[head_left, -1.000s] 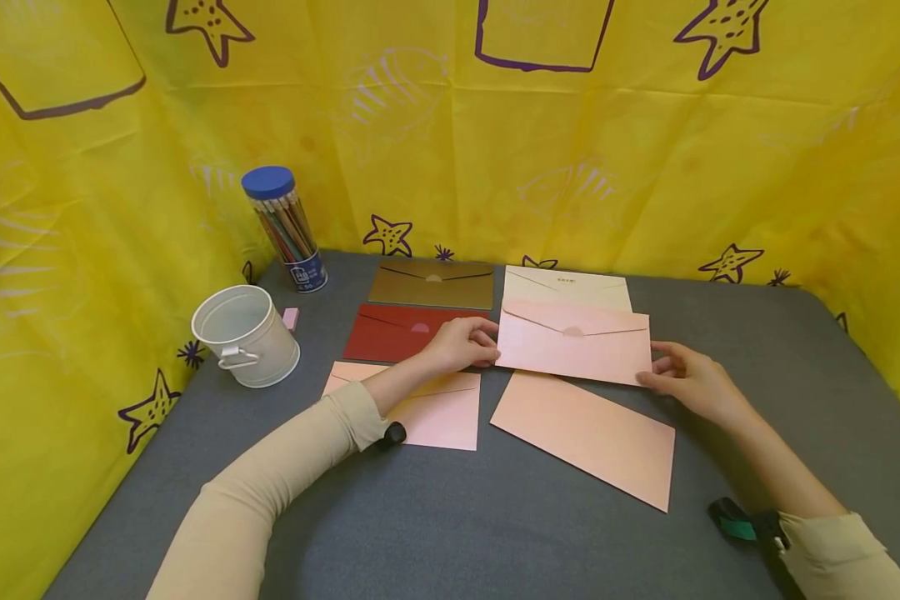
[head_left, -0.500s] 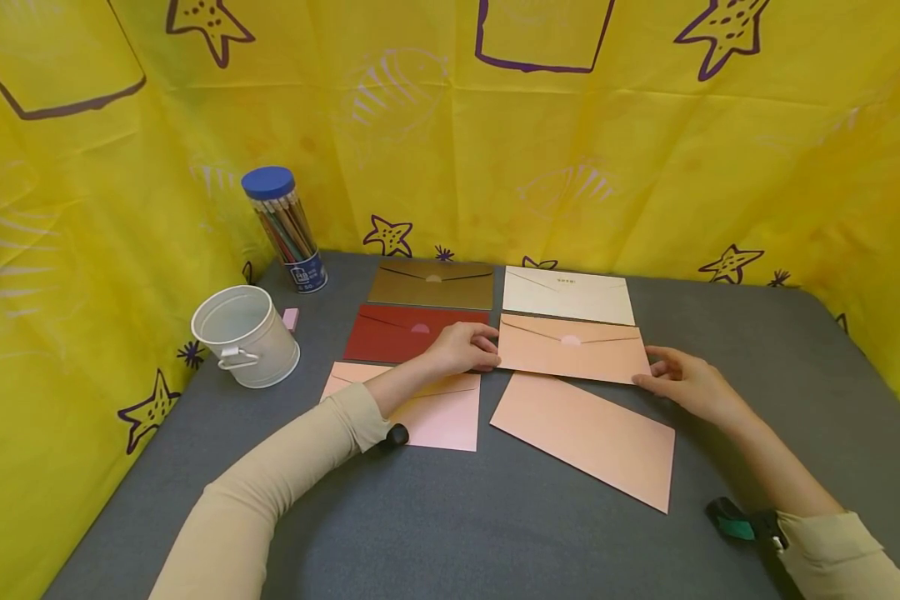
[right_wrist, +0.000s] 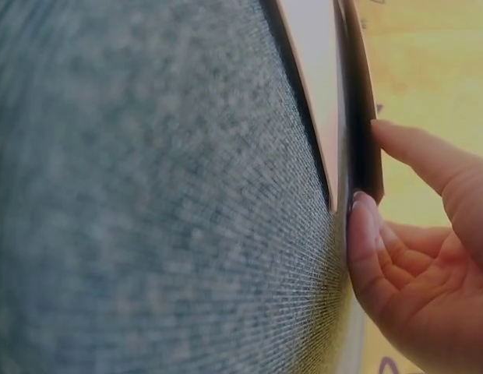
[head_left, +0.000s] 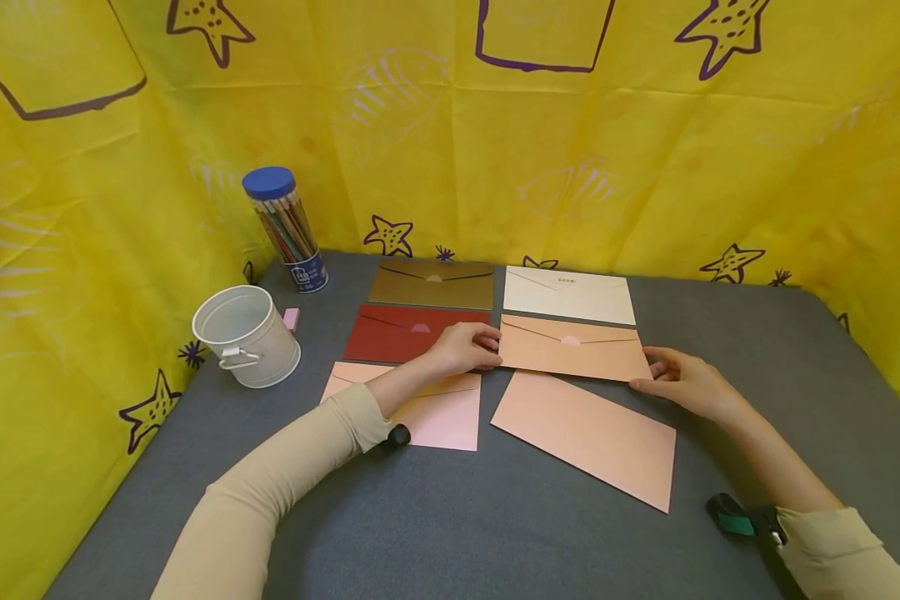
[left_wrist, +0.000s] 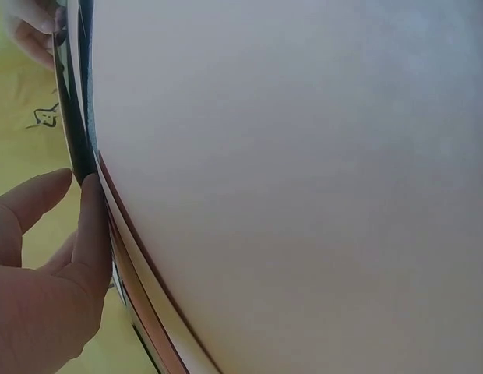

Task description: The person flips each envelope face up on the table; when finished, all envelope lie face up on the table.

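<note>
A peach envelope [head_left: 562, 354] with its flap side up lies level just in front of the white envelope [head_left: 573, 298]. My left hand [head_left: 462, 346] pinches its left short edge, thumb and fingertips either side of it in the left wrist view. At the right short edge my right hand [head_left: 686, 382] grips the near corner. In the right wrist view the right thumb [right_wrist: 413, 152] touches the envelope's edge from above, the fingers below by the grey table. A second peach envelope [head_left: 588, 442], plain side up, lies slanted in front.
Left of the held envelope lie a gold envelope [head_left: 431, 285], a red envelope [head_left: 378, 333] and a pink envelope [head_left: 442, 421], partly under the left forearm. A white bucket [head_left: 266, 354], a pink eraser [head_left: 291, 319] and a tub of pencils [head_left: 288, 237] stand at left.
Both hands have brought the peach envelope down from where it overlapped the white envelope, uncovering that envelope's lower part. Over the last half second hardly anything has moved.
</note>
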`<move>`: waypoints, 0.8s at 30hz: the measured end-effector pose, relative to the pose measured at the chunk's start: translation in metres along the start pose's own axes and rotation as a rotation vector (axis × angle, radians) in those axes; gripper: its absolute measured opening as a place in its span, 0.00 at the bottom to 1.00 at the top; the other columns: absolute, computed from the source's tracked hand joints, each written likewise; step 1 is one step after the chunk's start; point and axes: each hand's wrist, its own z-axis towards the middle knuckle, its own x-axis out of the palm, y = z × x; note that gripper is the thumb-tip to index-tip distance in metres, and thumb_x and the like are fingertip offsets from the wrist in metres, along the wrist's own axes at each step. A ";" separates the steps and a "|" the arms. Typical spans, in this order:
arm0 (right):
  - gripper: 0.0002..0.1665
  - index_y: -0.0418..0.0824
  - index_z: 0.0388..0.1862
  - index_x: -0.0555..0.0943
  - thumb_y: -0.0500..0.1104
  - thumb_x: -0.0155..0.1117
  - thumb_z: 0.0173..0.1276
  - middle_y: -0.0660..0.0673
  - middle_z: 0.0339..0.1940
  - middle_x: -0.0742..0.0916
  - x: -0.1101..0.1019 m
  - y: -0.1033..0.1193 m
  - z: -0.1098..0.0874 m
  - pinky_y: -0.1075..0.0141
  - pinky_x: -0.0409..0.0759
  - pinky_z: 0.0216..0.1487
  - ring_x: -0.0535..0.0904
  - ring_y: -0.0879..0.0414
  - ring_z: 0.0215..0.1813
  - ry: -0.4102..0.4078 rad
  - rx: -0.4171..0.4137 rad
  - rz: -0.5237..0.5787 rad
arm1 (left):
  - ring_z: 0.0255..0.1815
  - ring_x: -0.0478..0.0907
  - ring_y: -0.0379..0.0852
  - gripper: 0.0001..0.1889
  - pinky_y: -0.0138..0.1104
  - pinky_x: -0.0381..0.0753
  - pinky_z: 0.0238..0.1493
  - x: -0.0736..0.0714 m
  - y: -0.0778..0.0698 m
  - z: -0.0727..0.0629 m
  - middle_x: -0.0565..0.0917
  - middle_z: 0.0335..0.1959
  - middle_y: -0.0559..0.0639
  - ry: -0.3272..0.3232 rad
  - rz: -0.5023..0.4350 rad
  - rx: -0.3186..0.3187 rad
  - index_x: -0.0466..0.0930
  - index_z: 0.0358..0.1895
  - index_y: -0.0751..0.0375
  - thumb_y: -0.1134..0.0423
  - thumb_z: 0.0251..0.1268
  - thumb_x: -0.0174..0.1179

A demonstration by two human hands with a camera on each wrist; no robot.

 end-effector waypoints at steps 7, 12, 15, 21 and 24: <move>0.49 0.26 0.68 0.64 0.59 0.68 0.63 0.41 0.41 0.82 -0.001 0.001 0.000 0.61 0.74 0.41 0.76 0.49 0.41 0.003 0.001 -0.023 | 0.47 0.80 0.45 0.22 0.32 0.78 0.48 0.001 -0.001 -0.001 0.84 0.46 0.51 0.002 0.002 -0.004 0.80 0.57 0.62 0.64 0.58 0.69; 0.50 0.27 0.69 0.64 0.60 0.68 0.63 0.42 0.40 0.83 -0.001 0.002 0.000 0.61 0.73 0.40 0.76 0.49 0.41 -0.002 -0.004 -0.052 | 0.46 0.81 0.45 0.22 0.32 0.78 0.50 0.000 -0.001 -0.001 0.84 0.46 0.52 0.009 -0.014 0.004 0.80 0.57 0.63 0.65 0.58 0.69; 0.49 0.28 0.68 0.65 0.60 0.68 0.62 0.43 0.40 0.83 -0.002 0.001 -0.001 0.61 0.73 0.39 0.76 0.49 0.41 -0.014 -0.012 -0.071 | 0.43 0.81 0.43 0.21 0.31 0.79 0.48 -0.001 -0.001 -0.002 0.84 0.44 0.51 0.013 -0.012 0.025 0.81 0.56 0.64 0.65 0.58 0.69; 0.48 0.28 0.67 0.66 0.60 0.68 0.62 0.44 0.39 0.83 -0.002 0.002 -0.003 0.61 0.73 0.39 0.76 0.49 0.41 -0.025 -0.021 -0.092 | 0.42 0.81 0.43 0.21 0.30 0.79 0.46 -0.001 0.000 -0.003 0.84 0.44 0.51 0.026 -0.011 0.039 0.80 0.56 0.64 0.65 0.58 0.69; 0.48 0.28 0.67 0.66 0.61 0.68 0.62 0.44 0.39 0.83 -0.002 0.002 -0.004 0.61 0.73 0.38 0.76 0.50 0.41 -0.029 -0.019 -0.096 | 0.45 0.80 0.45 0.22 0.31 0.79 0.47 0.000 0.001 -0.003 0.83 0.47 0.53 0.032 -0.026 0.033 0.79 0.58 0.65 0.66 0.58 0.69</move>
